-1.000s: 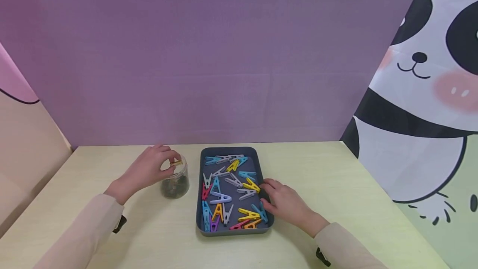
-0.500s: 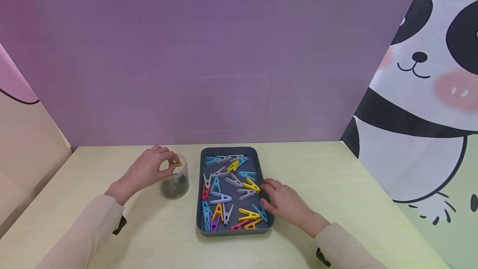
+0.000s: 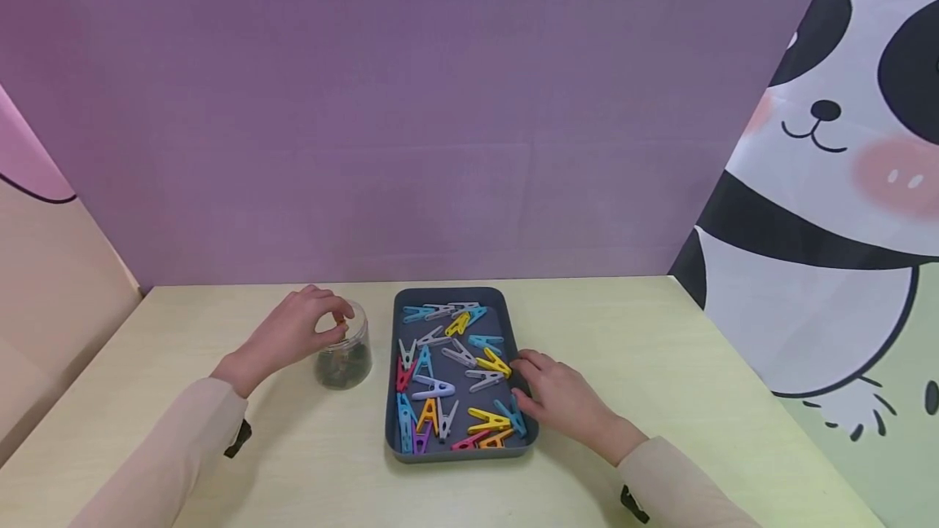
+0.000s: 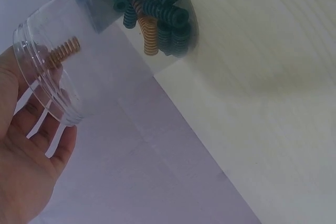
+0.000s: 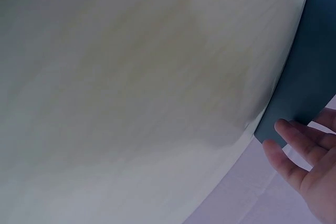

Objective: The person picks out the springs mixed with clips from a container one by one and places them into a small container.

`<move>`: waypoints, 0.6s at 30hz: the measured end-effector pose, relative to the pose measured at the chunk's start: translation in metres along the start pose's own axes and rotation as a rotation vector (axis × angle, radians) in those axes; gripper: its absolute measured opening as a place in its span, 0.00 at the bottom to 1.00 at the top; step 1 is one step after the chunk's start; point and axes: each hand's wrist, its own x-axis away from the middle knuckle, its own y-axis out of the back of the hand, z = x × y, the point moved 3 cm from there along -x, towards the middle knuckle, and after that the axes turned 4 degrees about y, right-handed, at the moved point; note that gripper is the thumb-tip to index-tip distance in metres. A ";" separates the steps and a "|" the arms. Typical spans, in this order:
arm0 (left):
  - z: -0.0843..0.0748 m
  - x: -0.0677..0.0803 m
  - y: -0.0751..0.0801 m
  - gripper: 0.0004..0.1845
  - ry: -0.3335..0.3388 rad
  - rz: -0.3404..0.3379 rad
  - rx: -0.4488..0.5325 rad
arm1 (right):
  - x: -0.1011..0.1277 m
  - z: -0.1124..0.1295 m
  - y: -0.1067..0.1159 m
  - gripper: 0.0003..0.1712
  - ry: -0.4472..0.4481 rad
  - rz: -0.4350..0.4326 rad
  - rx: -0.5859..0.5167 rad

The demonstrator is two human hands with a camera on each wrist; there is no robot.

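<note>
While the left hand (image 3: 289, 334) is hovering at the mouth of the clear round plastic jar (image 3: 345, 355), its fingers are curling beside a small orange coil spring (image 4: 64, 52) inside the rim; whether they are gripping it cannot be told. Dark green and orange springs (image 4: 155, 17) are lying at the jar's bottom. The right hand (image 3: 557, 398), fingers relaxed, is resting on the edge of the dark grey rectangular tray (image 3: 448, 295) holding coloured plastic clothespins (image 3: 455, 373).

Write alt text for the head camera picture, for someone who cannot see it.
A left hand holds a small orange spring over the mouth of a clear jar. The right hand rests on the edge of a grey tray of coloured clothes pegs.
</note>
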 end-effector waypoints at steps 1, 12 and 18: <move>0.000 0.000 0.000 0.09 0.000 0.001 0.001 | 0.000 0.000 0.000 0.22 0.001 -0.001 -0.001; 0.002 0.001 -0.001 0.09 0.014 -0.013 -0.023 | -0.001 -0.001 -0.002 0.22 0.001 -0.005 0.001; 0.001 0.003 0.001 0.10 0.004 -0.050 -0.044 | -0.002 0.000 0.000 0.22 0.022 -0.005 0.017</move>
